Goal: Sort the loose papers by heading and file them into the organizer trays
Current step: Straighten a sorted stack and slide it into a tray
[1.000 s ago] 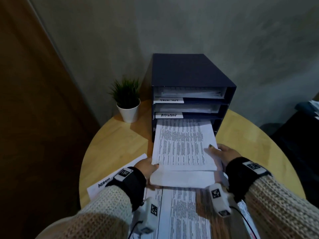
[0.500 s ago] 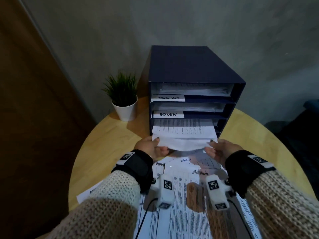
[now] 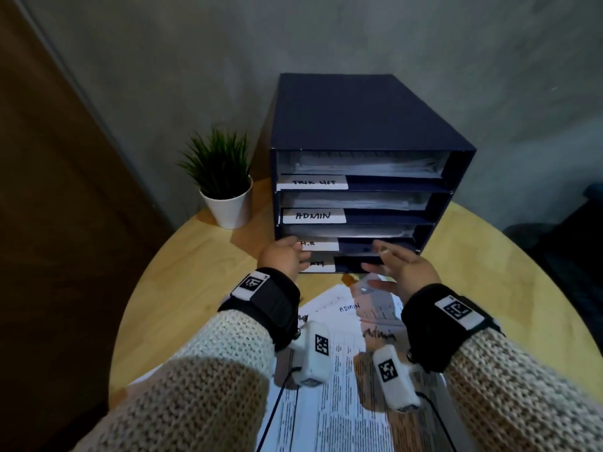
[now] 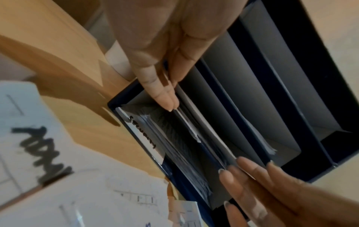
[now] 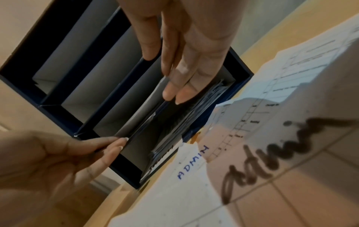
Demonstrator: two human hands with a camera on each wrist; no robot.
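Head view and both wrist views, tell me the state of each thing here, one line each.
Dark blue four-tray paper organizer: upright on the table, every tray holding papers.
Left hand: fingers straight, at the left of the lower trays, holding nothing.
Right hand: fingers straight, at the right of the lower trays, holding nothing.
Loose white papers headed ADMIN: flat on the table, unfiled.
Small green plant in a white pot: upright.
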